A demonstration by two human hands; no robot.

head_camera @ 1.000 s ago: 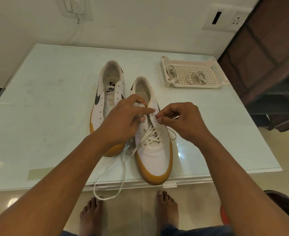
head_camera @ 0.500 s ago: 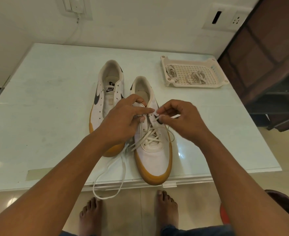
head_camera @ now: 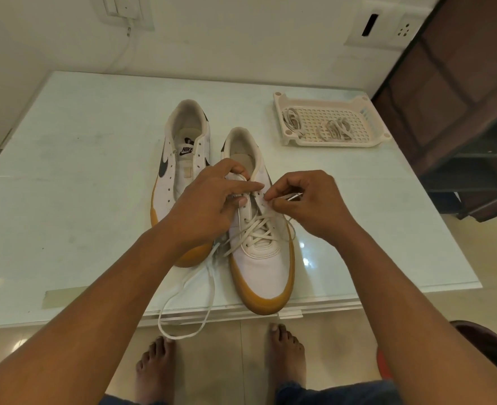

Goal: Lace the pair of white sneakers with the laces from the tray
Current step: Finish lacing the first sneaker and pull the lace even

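Observation:
Two white sneakers with tan soles stand side by side on the glass table. The left sneaker point(head_camera: 183, 159) has no lace. The right sneaker point(head_camera: 266, 270) is laced over its lower eyelets with a white lace point(head_camera: 256, 229). My left hand point(head_camera: 209, 203) holds the right sneaker's upper by the tongue, with the forefinger stretched across the eyelets. My right hand point(head_camera: 308, 203) pinches the lace tip at an upper eyelet on the shoe's right side. The lace's other end point(head_camera: 183, 317) loops off the table's front edge. A cream tray point(head_camera: 370, 112) at the back right holds more laces point(head_camera: 333, 128).
The glass table point(head_camera: 80, 200) stands against a white wall; its front edge is just beyond the right sneaker's toe. A dark wooden shelf point(head_camera: 460, 112) is close on the right. My bare feet point(head_camera: 285, 352) are on the tiled floor below the edge.
My right hand has shifted slightly up and left, bringing the lace tip in against the upper eyelets. The left hand and both sneakers have stayed in place.

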